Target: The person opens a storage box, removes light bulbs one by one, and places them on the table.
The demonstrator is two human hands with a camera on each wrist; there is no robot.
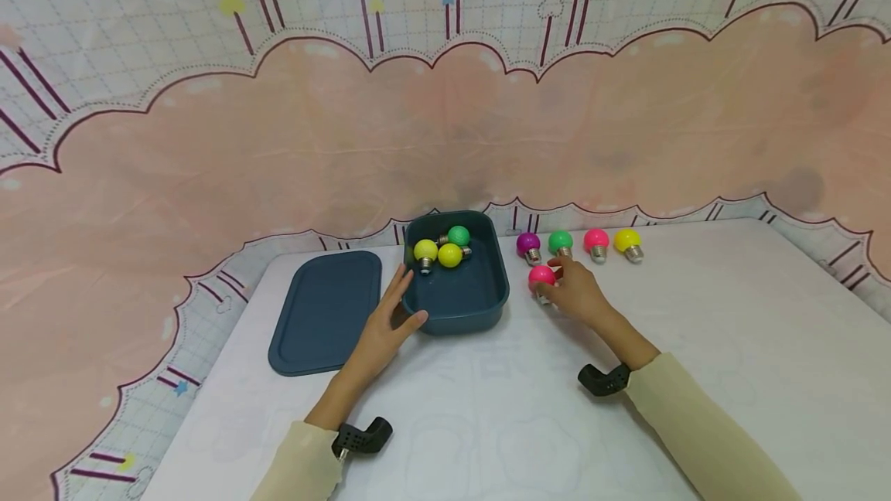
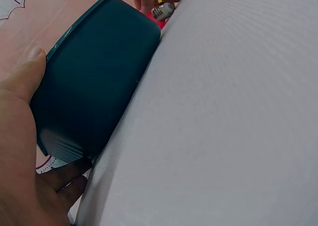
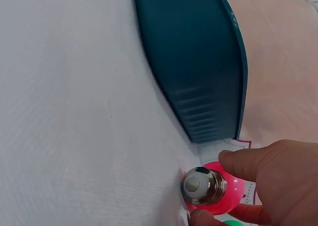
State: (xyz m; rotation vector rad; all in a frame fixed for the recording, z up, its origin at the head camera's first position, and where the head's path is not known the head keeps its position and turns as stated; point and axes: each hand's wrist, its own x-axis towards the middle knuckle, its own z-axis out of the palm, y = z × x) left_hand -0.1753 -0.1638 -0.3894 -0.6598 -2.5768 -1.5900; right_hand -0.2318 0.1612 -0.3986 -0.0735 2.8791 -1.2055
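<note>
My right hand (image 1: 576,291) pinches a pink light bulb (image 1: 541,277) between thumb and fingers, right of a dark blue box. In the right wrist view its metal screw base (image 3: 198,185) faces the camera, low over the white cloth. My left hand (image 1: 379,336) rests against the left side of the box (image 1: 455,322), fingers spread along the wall and thumb near the front corner. The left wrist view shows the thumb (image 2: 35,69) against the wall close to the rim. Inside the box lie two yellow bulbs (image 1: 450,255) and a green bulb (image 1: 458,236).
Behind the right hand stands a row of bulbs: purple (image 1: 527,243), green (image 1: 560,241), pink (image 1: 595,240) and yellow (image 1: 626,239). A flat dark blue lid (image 1: 323,311) lies left of the box on the white tabletop (image 1: 480,416). A patterned curtain (image 1: 418,138) hangs behind.
</note>
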